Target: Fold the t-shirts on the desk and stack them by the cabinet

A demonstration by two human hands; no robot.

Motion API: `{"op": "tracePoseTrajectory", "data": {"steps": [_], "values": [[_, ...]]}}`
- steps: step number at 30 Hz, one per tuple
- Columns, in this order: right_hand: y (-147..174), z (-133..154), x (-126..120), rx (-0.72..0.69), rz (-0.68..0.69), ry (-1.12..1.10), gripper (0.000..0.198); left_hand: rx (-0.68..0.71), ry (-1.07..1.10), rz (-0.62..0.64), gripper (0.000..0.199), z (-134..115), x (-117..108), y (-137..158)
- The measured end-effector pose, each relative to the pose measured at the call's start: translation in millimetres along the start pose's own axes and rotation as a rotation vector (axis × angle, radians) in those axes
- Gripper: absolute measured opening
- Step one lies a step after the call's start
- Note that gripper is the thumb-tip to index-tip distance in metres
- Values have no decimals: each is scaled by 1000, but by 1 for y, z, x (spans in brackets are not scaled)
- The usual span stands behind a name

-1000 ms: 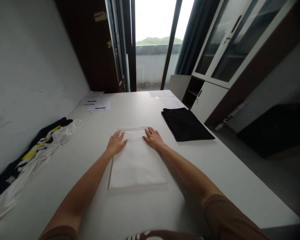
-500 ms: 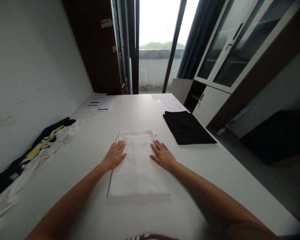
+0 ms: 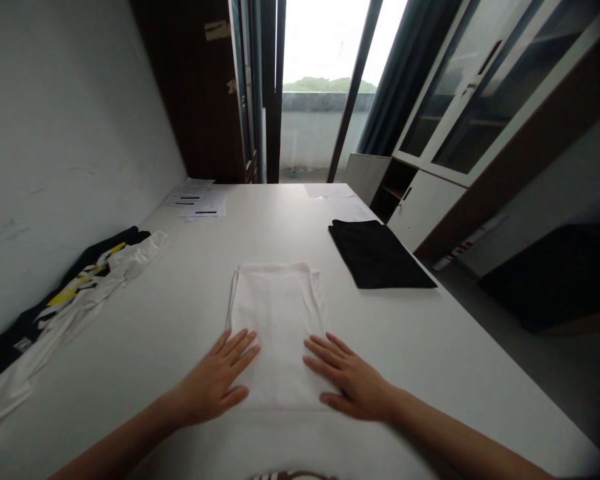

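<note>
A white cloth garment [image 3: 280, 313], folded into a flat rectangle, lies on the white table [image 3: 180, 333] in front of me. My left hand [image 3: 217, 377] rests flat on its near left edge, fingers spread. Opposite it, my right hand [image 3: 353, 377] lies on the near right edge, also with fingers apart. Neither hand grips anything. Cloth layers show slightly offset along the left and right sides of the fold. Whether it is a shirt or another garment I cannot tell.
A folded black cloth [image 3: 380, 255] lies at the table's right edge. Along the left wall lie loose black, yellow and white garments [image 3: 80, 287]. Papers [image 3: 200, 201] sit at the far left corner, with more sheets [image 3: 337, 200] at the far right. A white cabinet [image 3: 425, 207] stands beyond.
Both hands have slid toward me along the white cloth's sides, from its upper part to its near end. The view has shifted slightly.
</note>
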State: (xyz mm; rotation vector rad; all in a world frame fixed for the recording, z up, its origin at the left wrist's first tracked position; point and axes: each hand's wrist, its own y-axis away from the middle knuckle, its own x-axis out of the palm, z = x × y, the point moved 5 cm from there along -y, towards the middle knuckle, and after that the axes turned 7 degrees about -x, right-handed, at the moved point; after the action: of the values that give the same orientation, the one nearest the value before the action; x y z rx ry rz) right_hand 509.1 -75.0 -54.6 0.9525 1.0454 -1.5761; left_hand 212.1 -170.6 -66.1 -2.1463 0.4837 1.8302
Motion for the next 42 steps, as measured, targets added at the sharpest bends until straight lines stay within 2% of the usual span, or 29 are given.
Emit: {"op": "tracePoseTrajectory", "data": {"steps": [5,9,11,14,17,20,23,27,31,33,36,39,42], "values": [[12,17,-8,-79,69,-72,78,51,39,34,75,-7,-4,24],[7,6,-11,-58,40,-98,67,81,39,49,71,-2,-5,29],[1,-4,-9,-20,19,-93,60,93,45,52,77,-4,-6,28],[-4,-12,-8,16,4,-56,61,101,37,64,84,-11,-7,29],[1,-3,-8,-7,0,-27,66,87,12,45,68,-11,-7,37],[9,22,-3,-90,-9,-9,68,45,33,-8,44,-4,-10,49],[8,43,7,-109,-58,49,50,-5,64,-21,35,-1,-11,55],[-4,44,15,-77,-155,138,31,-11,59,-53,43,-10,-12,46],[-8,39,15,-124,-112,151,26,16,37,-39,69,-15,-9,40],[-3,38,14,-111,-135,157,24,22,23,-40,73,-13,-8,44],[6,35,14,-58,-182,156,26,7,35,-74,65,-5,-6,54],[11,29,16,-26,-161,129,26,-5,81,-78,53,-2,-3,63],[4,25,15,-29,-146,142,24,-54,75,-122,49,-7,-3,62]]}}
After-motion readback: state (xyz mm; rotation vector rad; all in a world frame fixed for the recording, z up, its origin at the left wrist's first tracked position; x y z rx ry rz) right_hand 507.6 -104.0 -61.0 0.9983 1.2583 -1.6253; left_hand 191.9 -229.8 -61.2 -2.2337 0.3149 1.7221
